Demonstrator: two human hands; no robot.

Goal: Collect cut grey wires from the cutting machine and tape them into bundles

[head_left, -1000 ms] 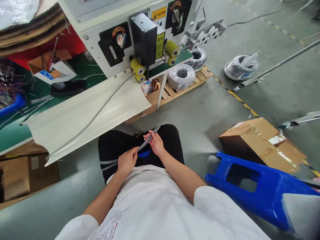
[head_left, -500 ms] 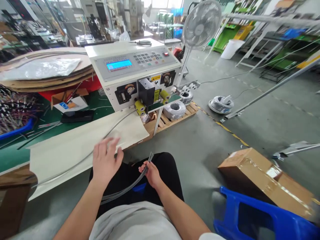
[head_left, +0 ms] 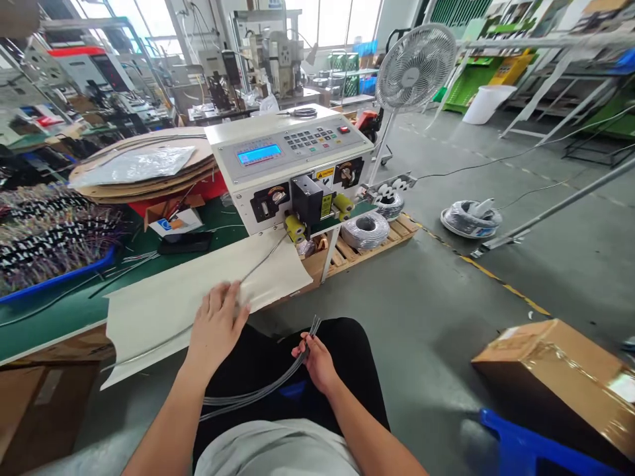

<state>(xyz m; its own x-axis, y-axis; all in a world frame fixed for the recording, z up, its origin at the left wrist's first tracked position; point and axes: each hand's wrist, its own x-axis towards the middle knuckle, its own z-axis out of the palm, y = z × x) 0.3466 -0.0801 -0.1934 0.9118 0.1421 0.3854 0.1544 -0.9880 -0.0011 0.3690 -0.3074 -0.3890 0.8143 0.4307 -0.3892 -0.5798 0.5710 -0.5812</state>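
Observation:
My left hand lies over a grey cable on a cream sheet, its fingers extended and thumb apart. Whether it touches the cable is hidden beneath the fingers. That cable runs from the yellow rollers of a white wire-cutting machine down along the sheet. Over my lap, my right hand is closed round a bundle of grey cables. Their short ends stick up above the fist, and the rest curves left across my legs.
Left on the green bench lie a black phone-like slab, a small open box and a blue tray of wire harnesses. Cable coils rest on a pallet. A carton and blue stool stand at right.
My left hand has come down closer to the cable on the sheet. The right hand still grips its bundle. The whole view has shifted slightly left.

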